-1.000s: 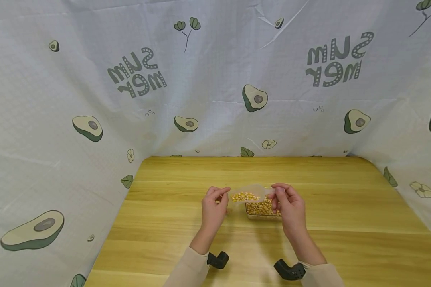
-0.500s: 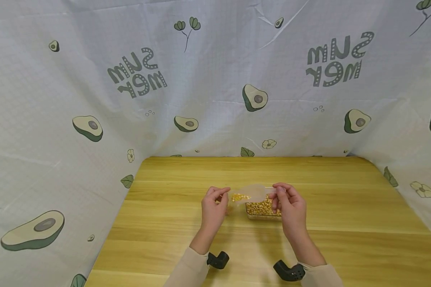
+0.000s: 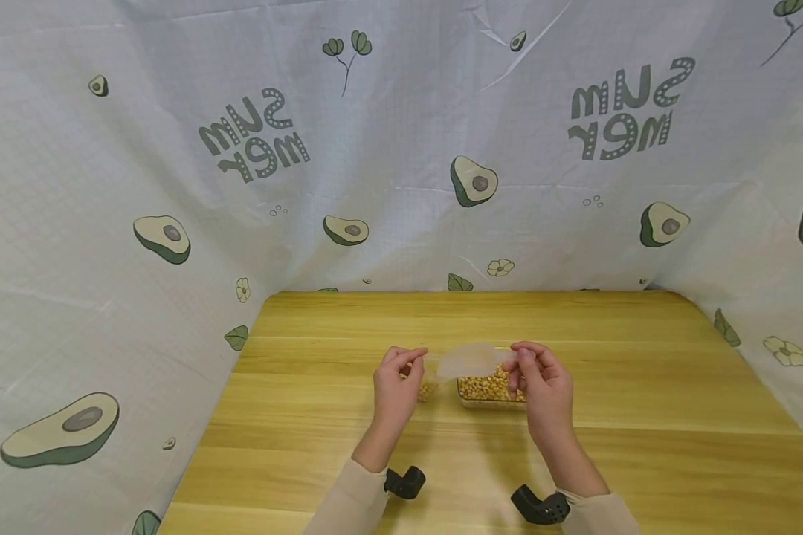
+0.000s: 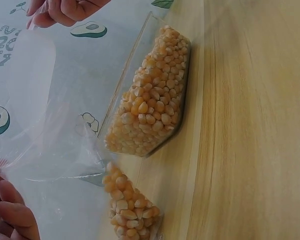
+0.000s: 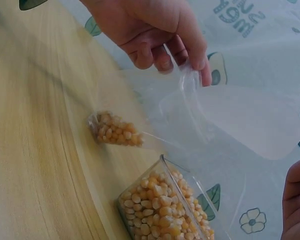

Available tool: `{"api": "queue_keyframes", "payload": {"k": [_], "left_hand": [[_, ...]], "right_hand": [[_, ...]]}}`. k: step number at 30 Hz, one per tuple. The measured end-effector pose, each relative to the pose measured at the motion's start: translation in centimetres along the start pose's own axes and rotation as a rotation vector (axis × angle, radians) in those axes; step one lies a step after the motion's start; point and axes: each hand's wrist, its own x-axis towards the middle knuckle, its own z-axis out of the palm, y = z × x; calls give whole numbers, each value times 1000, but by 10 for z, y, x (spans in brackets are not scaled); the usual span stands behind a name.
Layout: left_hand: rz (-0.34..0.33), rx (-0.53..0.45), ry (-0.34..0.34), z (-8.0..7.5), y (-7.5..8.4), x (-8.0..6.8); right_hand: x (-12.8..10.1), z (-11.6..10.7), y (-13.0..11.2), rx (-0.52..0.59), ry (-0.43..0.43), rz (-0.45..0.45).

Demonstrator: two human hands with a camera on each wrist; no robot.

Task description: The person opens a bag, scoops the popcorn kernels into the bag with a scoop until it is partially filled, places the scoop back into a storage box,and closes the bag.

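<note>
Above the wooden counter [image 3: 348, 319], the left hand [image 3: 396, 383], grip narrow, pinches a clear plastic bag [image 5: 190, 92] near its mouth; yellow corn kernels [image 5: 117, 132] lie inside. The right hand [image 3: 543, 385] pinches a translucent white plastic scoop [image 3: 467, 360], blade at that mouth. Beside the bag stands a clear rectangular container [image 3: 491, 406] of kernels, partly obscured overhead by scoop and right hand. White avocado-printed cloth [image 3: 401, 111] hangs behind.

Left hand [image 4: 12, 207] apparently pinching bag [image 4: 72, 162] of corn [image 4: 130, 212]

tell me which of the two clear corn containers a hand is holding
The clear plastic bag: the left hand pinches its upper edge. The other, the rectangular box, has no hand on it.
</note>
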Motion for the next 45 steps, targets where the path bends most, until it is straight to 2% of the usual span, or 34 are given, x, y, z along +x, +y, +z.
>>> {"api": "queue_keyframes", "payload": {"k": [10, 18, 21, 26, 36, 40, 45], "left_hand": [[-9, -26, 1, 1, 2, 2], [-155, -241, -11, 0, 3, 6], [-178, -275, -15, -4, 0, 6], [-153, -206, 16, -13, -5, 4], [-11, 56, 13, -22, -9, 4], [23, 102, -14, -24, -9, 3], [30, 129, -33, -24, -7, 2]], "right_hand": [[-1, -13, 1, 130, 37, -4], [3, -27, 2, 230, 81, 3], [4, -29, 2, 253, 98, 8], [3, -33, 2, 263, 125, 30], [3, -41, 6, 359, 150, 77], [3, -43, 7, 363, 175, 82], [2, -45, 7, 363, 183, 87]]}}
